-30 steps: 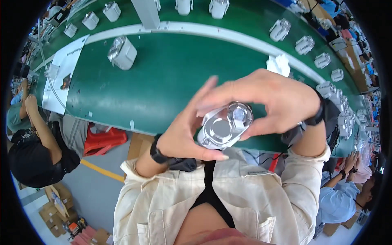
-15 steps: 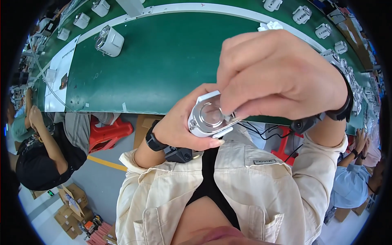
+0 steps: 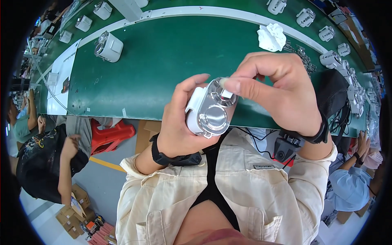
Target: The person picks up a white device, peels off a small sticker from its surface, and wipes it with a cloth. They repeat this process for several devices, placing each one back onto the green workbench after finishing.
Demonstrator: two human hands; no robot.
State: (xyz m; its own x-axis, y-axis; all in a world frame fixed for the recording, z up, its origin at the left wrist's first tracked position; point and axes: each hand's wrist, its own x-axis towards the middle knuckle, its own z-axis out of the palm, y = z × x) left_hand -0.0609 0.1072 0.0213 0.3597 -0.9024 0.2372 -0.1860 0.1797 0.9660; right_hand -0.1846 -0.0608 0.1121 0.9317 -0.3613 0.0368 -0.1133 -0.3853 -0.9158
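Head view, green table (image 3: 155, 65) edge, room beyond, one shiny-topped white case (image 3: 211, 108) in curled left hand (image 3: 176, 124), right hand (image 3: 287, 93) pinching, hold unclear.

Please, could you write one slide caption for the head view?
Left hand holds a white, glossy-faced housing at a green workbench, with the right hand at its far end.

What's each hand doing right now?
Left hand: closed around the white device with a shiny top.
Right hand: thumb and fingers at a small white piece atop it; whether gripping it cannot be told.
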